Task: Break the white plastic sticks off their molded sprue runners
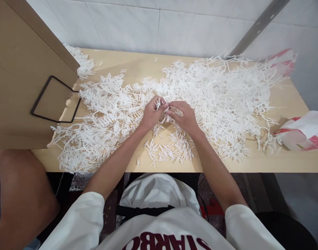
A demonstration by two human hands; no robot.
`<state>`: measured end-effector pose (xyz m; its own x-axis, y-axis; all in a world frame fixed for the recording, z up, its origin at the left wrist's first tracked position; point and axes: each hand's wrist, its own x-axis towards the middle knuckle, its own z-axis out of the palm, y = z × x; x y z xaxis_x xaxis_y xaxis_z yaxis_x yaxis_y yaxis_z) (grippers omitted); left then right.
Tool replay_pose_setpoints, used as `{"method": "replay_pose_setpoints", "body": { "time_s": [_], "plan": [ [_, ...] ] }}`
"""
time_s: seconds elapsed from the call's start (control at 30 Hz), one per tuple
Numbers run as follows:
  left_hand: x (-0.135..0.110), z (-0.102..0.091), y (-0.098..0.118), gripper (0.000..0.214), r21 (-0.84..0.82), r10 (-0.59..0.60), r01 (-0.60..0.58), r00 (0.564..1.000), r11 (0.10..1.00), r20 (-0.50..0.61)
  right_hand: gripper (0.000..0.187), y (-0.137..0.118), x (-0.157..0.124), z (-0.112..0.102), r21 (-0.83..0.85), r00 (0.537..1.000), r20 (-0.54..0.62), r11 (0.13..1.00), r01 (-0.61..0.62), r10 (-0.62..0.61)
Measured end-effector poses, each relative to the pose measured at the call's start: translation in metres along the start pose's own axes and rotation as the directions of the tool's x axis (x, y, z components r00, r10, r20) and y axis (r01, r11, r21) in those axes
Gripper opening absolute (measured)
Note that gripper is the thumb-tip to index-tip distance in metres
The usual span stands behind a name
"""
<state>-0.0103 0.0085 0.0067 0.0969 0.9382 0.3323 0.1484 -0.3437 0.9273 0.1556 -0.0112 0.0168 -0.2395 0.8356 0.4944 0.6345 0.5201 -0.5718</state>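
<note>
My left hand (154, 110) is curled closed around a small white branched plastic piece (158, 103), its tips poking out between thumb and fingers. Close beside it, my right hand (182, 114) pinches with thumb and forefinger near the same piece; what lies between those fingertips is too small to name. Both hands meet over the middle of the table. Around them spread heaps of white branched plastic sprigs (211, 100). Below the hands, nearer the table edge, lies a loose pile of short white plastic pieces (171, 149).
A large cardboard box (25, 80) stands at the left, with a black wire frame (53, 119) against it. A red-and-white plastic bag (302, 133) sits at the right end of the table (278, 165). A tiled wall (138, 27) closes the back. Another person's arm (23, 194) shows at lower left.
</note>
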Motion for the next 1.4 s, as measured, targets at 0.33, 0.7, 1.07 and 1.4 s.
{"method": "replay_pose_setpoints", "body": {
  "time_s": [0.33,0.7,1.07,1.4],
  "plan": [
    [-0.002,0.002,0.001,0.019,0.108,-0.003,0.001,1.0,0.994,0.021,0.023,-0.001,-0.002,0.003,-0.151,0.998,0.062,0.988,0.019,-0.009],
    [-0.008,0.009,0.008,0.024,-0.102,0.009,0.002,0.994,0.995,0.105,0.029,-0.007,-0.006,0.008,0.228,0.979,0.104,0.954,-0.196,0.176],
    [-0.003,0.003,0.006,0.035,-0.237,-0.155,0.179,0.981,0.955,0.115,0.042,0.01,0.002,0.0,0.357,0.885,-0.282,0.896,-0.262,0.371],
    [-0.004,0.001,0.017,0.054,-0.168,-0.125,0.141,0.987,0.976,0.101,0.029,-0.016,-0.001,-0.004,0.185,0.976,-0.099,0.967,-0.175,0.195]
  ]
}}
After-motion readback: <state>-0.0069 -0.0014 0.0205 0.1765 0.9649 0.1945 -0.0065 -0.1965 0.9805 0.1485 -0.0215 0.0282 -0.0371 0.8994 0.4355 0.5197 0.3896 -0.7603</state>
